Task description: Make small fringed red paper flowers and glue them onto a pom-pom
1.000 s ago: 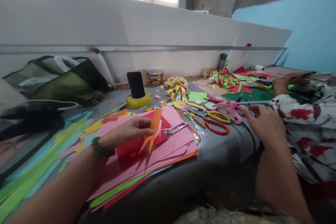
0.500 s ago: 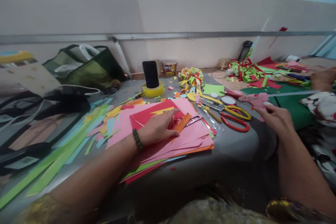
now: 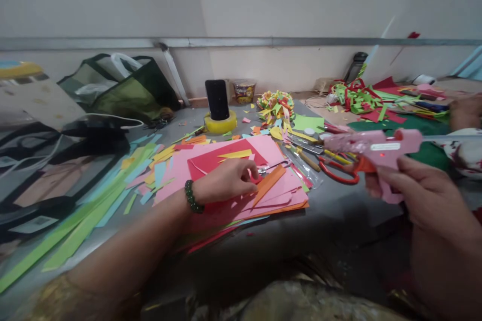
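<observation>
My right hand (image 3: 417,185) is wrapped round the handle of a pink hot glue gun (image 3: 376,146), its nozzle pointing left and a glue stick out of its back. My left hand (image 3: 229,180) is over a red sheet (image 3: 199,168) on a stack of pink paper (image 3: 176,180), thumb and fingers curled together. Whatever those fingers hold, if anything, I cannot make out. Right beside the thumb lies an orange paper strip (image 3: 269,185). A yellow strip (image 3: 235,154) and a small pair of metal tweezers or scissors (image 3: 276,165) are close by.
Red-and-yellow-handled scissors (image 3: 341,173) lie between my hands. Behind are a phone (image 3: 217,99) in a yellow tape roll (image 3: 220,123), a cup (image 3: 244,91) and a curly paper bundle (image 3: 276,108). Paper strips (image 3: 94,215) spread left. Another person's hand (image 3: 467,113) is far right.
My right hand has lifted the glue gun nearer and turned it more side-on. My left fingers have curled in, and the orange strip now lies apart from them on the paper.
</observation>
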Demonstrator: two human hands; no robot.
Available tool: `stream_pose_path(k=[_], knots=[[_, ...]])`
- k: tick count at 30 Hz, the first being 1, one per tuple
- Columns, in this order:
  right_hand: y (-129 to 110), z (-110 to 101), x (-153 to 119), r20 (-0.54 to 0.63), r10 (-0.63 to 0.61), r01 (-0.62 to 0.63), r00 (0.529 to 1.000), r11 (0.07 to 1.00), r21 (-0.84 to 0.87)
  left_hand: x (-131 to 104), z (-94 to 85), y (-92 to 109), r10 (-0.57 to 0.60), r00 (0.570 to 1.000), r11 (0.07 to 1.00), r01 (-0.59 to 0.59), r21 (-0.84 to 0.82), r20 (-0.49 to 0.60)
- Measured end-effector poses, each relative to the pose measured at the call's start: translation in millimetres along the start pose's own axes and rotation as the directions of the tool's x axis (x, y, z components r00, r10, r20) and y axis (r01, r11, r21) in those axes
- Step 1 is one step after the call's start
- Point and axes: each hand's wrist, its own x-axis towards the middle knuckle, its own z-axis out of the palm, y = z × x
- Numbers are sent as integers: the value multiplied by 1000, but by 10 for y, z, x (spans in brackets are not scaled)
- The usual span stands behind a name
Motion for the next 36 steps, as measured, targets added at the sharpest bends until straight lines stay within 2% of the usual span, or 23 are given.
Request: stream_pose_path(k=[2,4,8,11,14,20,27,36], knots=[[-115,48,-34,147,-21,15,989,999,42,-1,49,17,-84,996,993,86,-77,34],[-217,114,-52,276,-35,5,960,994,106,-5,84,23,-113,992,989,117,-84,60],[-289,262,-72,410,-76,17,909,989,144,-40,60,28,-18,999,998,16,68,40],[-281,346,-93,431,-94,32,897,989,148,-70,-12,42,70,993,981,-85,176,92],[-305,389,-98,443,-123,70,888,988,135,-72,-54,51,107,981,968,-140,206,165],[-379,426,-67,475,-182,173,861,983,63,-11,-14,3,127,975,968,-163,191,184],[-319,448,-59,508,-190,231,840,973,-19,15,41,-3,134,974,963,-171,210,182],[-266,430,59,462,-188,234,867,971,-45,25,49,-11,109,978,974,-141,179,178]])
